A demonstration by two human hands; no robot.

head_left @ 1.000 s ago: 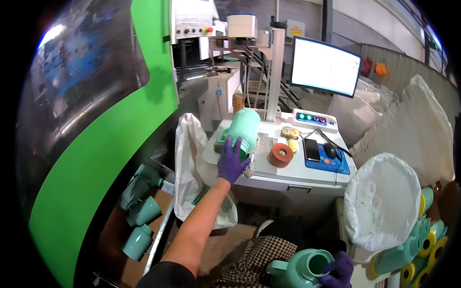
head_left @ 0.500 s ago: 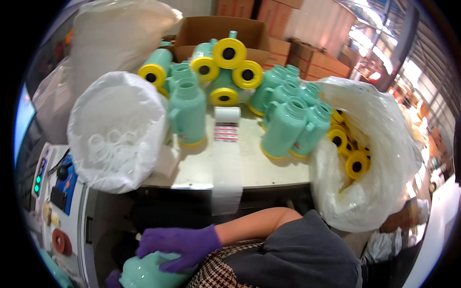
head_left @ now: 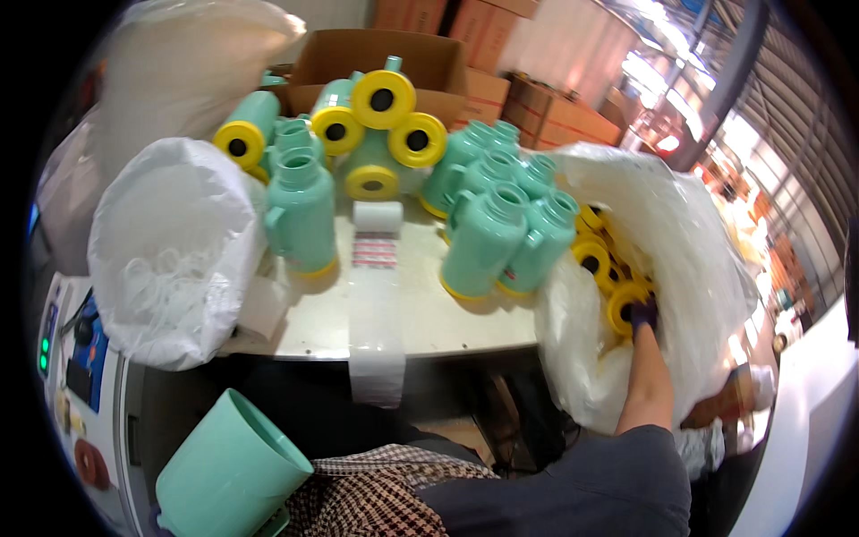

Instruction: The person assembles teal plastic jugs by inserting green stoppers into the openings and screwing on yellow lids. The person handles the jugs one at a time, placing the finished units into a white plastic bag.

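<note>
The right hand (head_left: 642, 315), purple-gloved, is sunk into the white plastic bag (head_left: 680, 242) of yellow round caps (head_left: 624, 300); its grip cannot be told. A mint-green plastic jug body (head_left: 228, 470) is seen at the lap, below the counter (head_left: 420, 313).

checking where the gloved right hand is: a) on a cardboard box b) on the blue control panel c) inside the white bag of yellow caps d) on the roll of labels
c: the right hand, in a purple glove, reaches into the white plastic bag among the yellow caps.
</note>
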